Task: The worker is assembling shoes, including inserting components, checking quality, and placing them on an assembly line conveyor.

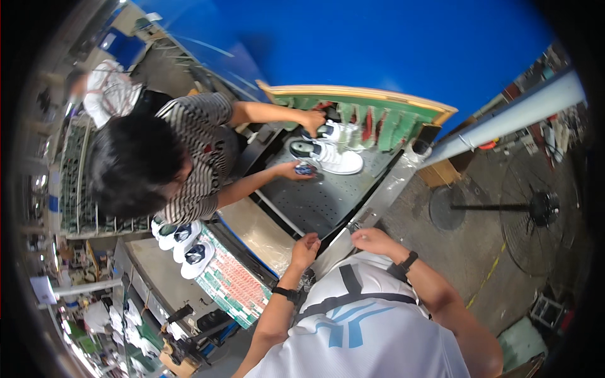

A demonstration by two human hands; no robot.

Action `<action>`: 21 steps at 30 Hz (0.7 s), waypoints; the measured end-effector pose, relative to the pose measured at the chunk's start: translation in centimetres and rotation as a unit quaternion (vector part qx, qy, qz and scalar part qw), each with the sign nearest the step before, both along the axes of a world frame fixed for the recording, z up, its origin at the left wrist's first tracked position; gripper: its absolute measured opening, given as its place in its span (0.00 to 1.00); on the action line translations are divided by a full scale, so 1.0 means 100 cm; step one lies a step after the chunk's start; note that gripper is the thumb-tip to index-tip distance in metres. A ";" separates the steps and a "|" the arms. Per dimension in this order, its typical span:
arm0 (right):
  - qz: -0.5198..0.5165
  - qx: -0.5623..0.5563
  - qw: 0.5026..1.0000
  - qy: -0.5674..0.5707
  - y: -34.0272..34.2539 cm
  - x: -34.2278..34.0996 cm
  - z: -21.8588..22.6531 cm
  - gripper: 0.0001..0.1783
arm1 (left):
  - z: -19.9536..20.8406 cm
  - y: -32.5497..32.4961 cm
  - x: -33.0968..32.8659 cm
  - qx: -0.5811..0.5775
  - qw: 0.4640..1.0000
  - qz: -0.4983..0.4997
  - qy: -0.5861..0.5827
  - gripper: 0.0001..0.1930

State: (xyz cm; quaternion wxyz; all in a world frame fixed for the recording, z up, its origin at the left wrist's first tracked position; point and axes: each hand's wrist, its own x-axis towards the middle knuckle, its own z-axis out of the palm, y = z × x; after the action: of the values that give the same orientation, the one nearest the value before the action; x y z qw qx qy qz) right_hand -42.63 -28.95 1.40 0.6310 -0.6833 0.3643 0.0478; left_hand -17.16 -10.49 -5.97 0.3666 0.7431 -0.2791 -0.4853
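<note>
My left hand (305, 251) is at the near end of a perforated metal tray (302, 211), its fingers loosely bent and a little apart, with nothing seen in it. My right hand (373, 240) hovers beside the tray's right corner, fingers curled in and no object visible in them. Farther along the tray stand two white sneakers: a nearer sneaker (340, 159) and another sneaker (343, 133) partly behind it. A co-worker in a striped top reaches in from the left. One co-worker hand (313, 121) touches the farther sneaker; the other (293, 171) holds a small dark-blue patterned object (305, 169).
A blue machine housing (391, 44) rises behind the tray, with green strip curtains (391, 126) over its opening. Several white shoes (196, 257) stand on a rack at left. A floor fan (535, 208), a cardboard box (439, 173) and a slanting grey pipe (510, 116) are at right.
</note>
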 end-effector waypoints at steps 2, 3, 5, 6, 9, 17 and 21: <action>0.023 0.017 1.000 0.004 0.012 0.007 0.007 0.21 | -0.004 0.032 0.009 0.021 0.997 0.056 0.040 0.16; 0.031 0.015 0.999 -0.008 0.021 0.009 0.004 0.21 | -0.011 0.049 0.017 0.033 0.994 0.080 0.072 0.16; 0.039 0.025 0.999 -0.016 0.037 0.019 0.007 0.21 | -0.024 0.080 0.024 0.016 0.992 0.107 0.061 0.15; 0.033 0.040 0.999 -0.001 0.044 0.023 0.005 0.20 | -0.015 0.083 0.023 0.016 0.994 0.096 0.046 0.16; 0.026 0.050 0.998 0.000 0.059 0.048 0.024 0.19 | 0.011 0.089 0.024 0.006 0.993 0.085 0.076 0.19; -0.056 -0.003 0.995 -0.080 0.100 0.114 0.011 0.52 | 0.097 0.064 0.000 -0.148 0.978 -0.084 0.120 0.46; 0.050 0.033 0.993 -0.101 0.113 0.126 0.016 0.51 | 0.064 0.076 -0.002 -0.187 0.941 0.015 0.281 0.42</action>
State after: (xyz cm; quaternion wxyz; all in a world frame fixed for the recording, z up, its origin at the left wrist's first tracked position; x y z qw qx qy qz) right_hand -30.00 -17.63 2.96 0.6836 -0.6809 0.2620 0.0219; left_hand -17.34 -2.87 0.43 0.5700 0.4986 -0.2391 -0.6078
